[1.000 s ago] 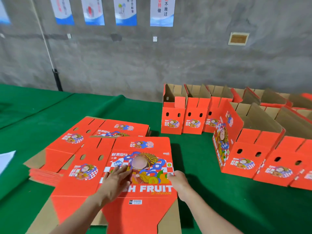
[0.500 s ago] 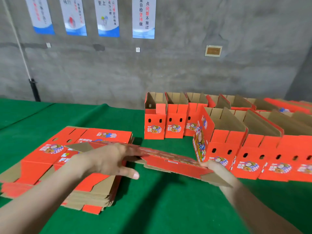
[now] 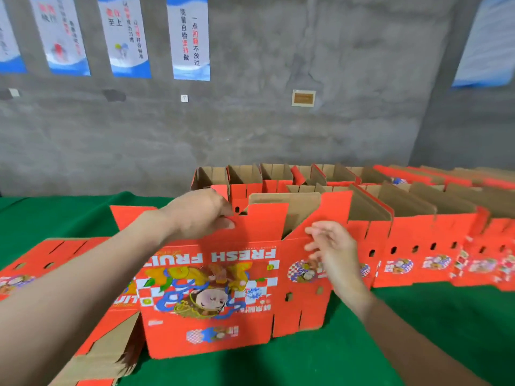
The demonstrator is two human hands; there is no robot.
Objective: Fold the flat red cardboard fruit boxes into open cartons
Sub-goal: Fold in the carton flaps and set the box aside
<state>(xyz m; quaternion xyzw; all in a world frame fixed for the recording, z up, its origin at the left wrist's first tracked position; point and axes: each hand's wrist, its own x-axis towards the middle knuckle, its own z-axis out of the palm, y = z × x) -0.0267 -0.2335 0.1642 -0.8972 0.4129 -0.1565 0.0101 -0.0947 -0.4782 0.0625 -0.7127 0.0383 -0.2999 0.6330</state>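
A moment ago this box was flat in my hands. Now it stands on the green table, picture upside down, and it is opening up. My left hand pinches a top flap. My right hand is loose and open by the right corner. I think the flaps get folded next.

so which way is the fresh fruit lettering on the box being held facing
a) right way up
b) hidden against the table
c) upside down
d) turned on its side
c: the lettering on the front of the box reads upside down, with the box standing on the table and the left hand pinching a flap at its top edge.
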